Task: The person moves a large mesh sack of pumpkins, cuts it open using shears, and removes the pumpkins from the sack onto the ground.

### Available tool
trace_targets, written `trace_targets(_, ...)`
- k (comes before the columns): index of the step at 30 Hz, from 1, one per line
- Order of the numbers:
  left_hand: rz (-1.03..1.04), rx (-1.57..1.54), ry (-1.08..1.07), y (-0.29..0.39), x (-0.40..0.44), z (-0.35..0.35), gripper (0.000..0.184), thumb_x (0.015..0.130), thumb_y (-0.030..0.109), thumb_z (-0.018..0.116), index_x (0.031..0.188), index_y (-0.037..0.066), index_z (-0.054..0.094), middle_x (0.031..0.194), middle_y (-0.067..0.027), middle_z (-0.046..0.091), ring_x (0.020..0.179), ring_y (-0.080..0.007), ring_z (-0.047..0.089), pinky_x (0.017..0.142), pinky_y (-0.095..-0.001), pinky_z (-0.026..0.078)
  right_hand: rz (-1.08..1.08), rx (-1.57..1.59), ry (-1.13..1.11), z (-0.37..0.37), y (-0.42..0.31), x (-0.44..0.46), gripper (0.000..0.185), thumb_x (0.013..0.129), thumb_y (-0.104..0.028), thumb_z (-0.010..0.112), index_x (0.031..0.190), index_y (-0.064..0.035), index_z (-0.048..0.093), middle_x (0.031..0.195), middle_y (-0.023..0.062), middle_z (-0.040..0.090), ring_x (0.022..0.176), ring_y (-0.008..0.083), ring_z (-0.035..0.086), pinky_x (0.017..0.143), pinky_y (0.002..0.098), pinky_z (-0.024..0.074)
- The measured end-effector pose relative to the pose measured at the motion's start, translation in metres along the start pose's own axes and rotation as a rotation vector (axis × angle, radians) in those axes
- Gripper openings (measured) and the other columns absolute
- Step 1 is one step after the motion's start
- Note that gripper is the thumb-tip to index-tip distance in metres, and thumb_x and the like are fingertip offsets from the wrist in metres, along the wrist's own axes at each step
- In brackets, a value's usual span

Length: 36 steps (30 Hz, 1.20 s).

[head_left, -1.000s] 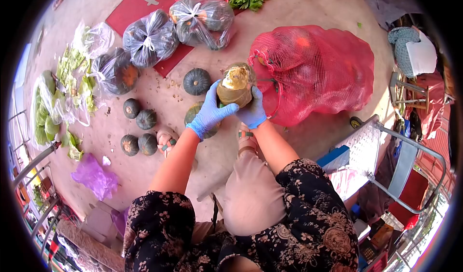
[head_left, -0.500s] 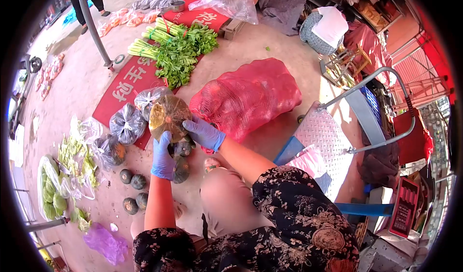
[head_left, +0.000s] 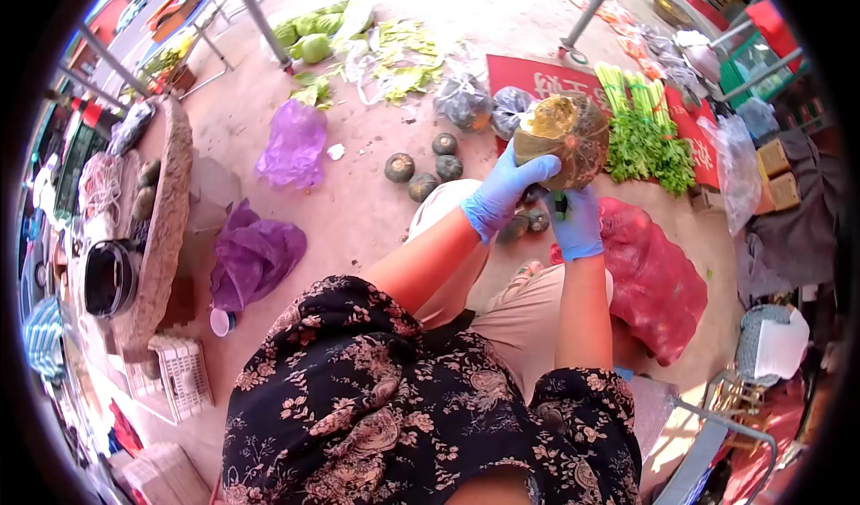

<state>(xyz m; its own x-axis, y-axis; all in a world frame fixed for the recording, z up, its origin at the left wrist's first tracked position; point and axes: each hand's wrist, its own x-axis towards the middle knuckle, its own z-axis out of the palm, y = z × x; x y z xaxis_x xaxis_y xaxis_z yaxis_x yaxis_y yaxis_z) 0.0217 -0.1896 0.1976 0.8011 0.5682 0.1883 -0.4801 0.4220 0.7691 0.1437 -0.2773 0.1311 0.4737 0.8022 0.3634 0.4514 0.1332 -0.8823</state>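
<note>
A large green-brown pumpkin [head_left: 582, 151], with a pale yellowish patch on its upper left side, is held up in front of me. My left hand [head_left: 512, 190], in a blue glove, grips its lower left, with the thumb across its surface. Beneath the pumpkin is my blue-gloved right hand [head_left: 578, 226], closed against its underside, its fingers partly hidden. A small black and green piece shows by the right hand; I cannot make out what it is. Below my hands, small dark-green pumpkins [head_left: 512, 229] lie on the ground, partly covered by my hands.
Several small pumpkins [head_left: 422, 185] lie left of my knees. A red mesh sack [head_left: 649, 281] stands at my right, with celery [head_left: 649, 129] on a red mat [head_left: 511, 73] beyond. Purple bags [head_left: 296, 147], a stone ledge [head_left: 170, 227] and a white crate [head_left: 182, 380] are at left.
My view has swung to the left, bringing the stone ledge and crate in. The pumpkin stays in both hands, and my right hand has shifted from its side to underneath.
</note>
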Motion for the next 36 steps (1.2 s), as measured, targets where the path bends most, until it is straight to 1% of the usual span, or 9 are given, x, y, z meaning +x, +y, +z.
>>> trace_targets(3,0.029,0.111,0.137,0.061,-0.047,-0.053,0.06,0.075,0.038,0.063,0.12,0.005,0.041,0.104,-0.0078,0.056,0.086,-0.0161,0.058,0.067,-0.0295,0.052,0.497,1.018,-0.276,0.083,-0.063,0.026,0.031,0.084,-0.012,0.053,0.112,-0.0006,0.049,0.104,0.011,0.057,0.095,0.0244,0.057,0.081,0.0359,0.0493)
trace_targets(9,0.328,-0.115,0.57,0.119,-0.173,-0.153,0.061,0.08,0.042,0.057,0.124,0.007,0.036,0.112,-0.0104,0.052,0.1,-0.0203,0.054,0.085,-0.0332,0.045,0.588,0.794,-0.667,0.272,-0.081,0.02,0.023,0.087,-0.016,0.051,0.104,-0.0012,0.054,0.092,0.0092,0.061,0.079,0.0187,0.062,0.07,0.0292,0.0524)
trace_targets(15,0.488,-0.168,1.047,0.123,-0.291,-0.224,0.067,0.075,0.035,0.065,0.128,0.012,0.032,0.12,-0.0049,0.046,0.107,-0.0164,0.048,0.087,-0.031,0.044,0.816,0.713,-0.858,0.414,-0.096,-0.056,0.018,0.086,-0.011,0.047,0.098,0.0006,0.053,0.082,0.0073,0.06,0.066,0.0149,0.061,0.061,0.0267,0.053)
trace_targets(20,0.579,-0.135,1.168,0.126,-0.34,-0.232,0.064,0.076,0.031,0.064,0.127,0.009,0.034,0.117,-0.0054,0.048,0.105,-0.0166,0.049,0.087,-0.0308,0.044,0.954,0.878,-1.24,0.439,-0.103,-0.078,0.041,0.083,-0.026,0.05,0.117,-0.0044,0.041,0.108,0.0089,0.053,0.095,0.0204,0.056,0.078,0.0379,0.0489)
trace_targets(24,0.638,-0.046,1.151,0.135,-0.357,-0.238,0.064,0.074,0.023,0.067,0.127,0.006,0.034,0.117,-0.006,0.049,0.105,-0.0167,0.05,0.089,-0.0314,0.043,0.728,0.708,-1.327,0.444,-0.147,-0.079,0.065,0.078,-0.04,0.06,0.129,-0.017,0.026,0.12,0.0074,0.044,0.101,0.0204,0.051,0.076,0.0369,0.048)
trace_targets(27,0.611,0.081,1.106,0.145,-0.374,-0.24,0.066,0.074,0.024,0.067,0.127,0.007,0.034,0.119,-0.0052,0.048,0.11,-0.0166,0.047,0.092,-0.0307,0.04,0.656,0.537,-1.373,0.463,-0.156,-0.081,0.069,0.074,-0.042,0.065,0.127,-0.0165,0.029,0.119,0.0059,0.045,0.102,0.0199,0.05,0.077,0.0377,0.0471)
trace_targets(28,0.607,0.118,1.133,0.145,-0.381,-0.243,0.065,0.073,0.02,0.067,0.127,0.006,0.033,0.119,-0.0054,0.048,0.109,-0.0165,0.048,0.092,-0.0308,0.04,0.671,0.591,-1.356,0.467,-0.16,-0.083,0.067,0.072,-0.041,0.068,0.122,-0.0134,0.035,0.109,0.006,0.051,0.094,0.0174,0.055,0.065,0.0291,0.0486)
trace_targets(33,0.564,0.19,1.06,0.156,-0.398,-0.239,0.073,0.068,0.022,0.074,0.126,0.006,0.033,0.119,-0.0064,0.047,0.108,-0.0171,0.047,0.091,-0.0332,0.04,0.558,0.659,-1.398,0.471,-0.175,-0.081,0.056,0.072,-0.042,0.068,0.11,-0.0071,0.044,0.086,0.0032,0.057,0.069,0.0088,0.057,0.039,0.0159,0.0322)
trace_targets(36,0.574,0.189,1.031,0.167,-0.385,-0.223,0.077,0.068,0.021,0.073,0.129,0.007,0.03,0.122,-0.006,0.045,0.112,-0.0184,0.045,0.093,-0.0342,0.038,0.517,0.827,-1.308,0.461,-0.183,-0.079,0.056,0.072,-0.041,0.068,0.111,-0.0068,0.046,0.09,0.0022,0.057,0.068,0.0079,0.055,0.042,0.0161,0.0349)
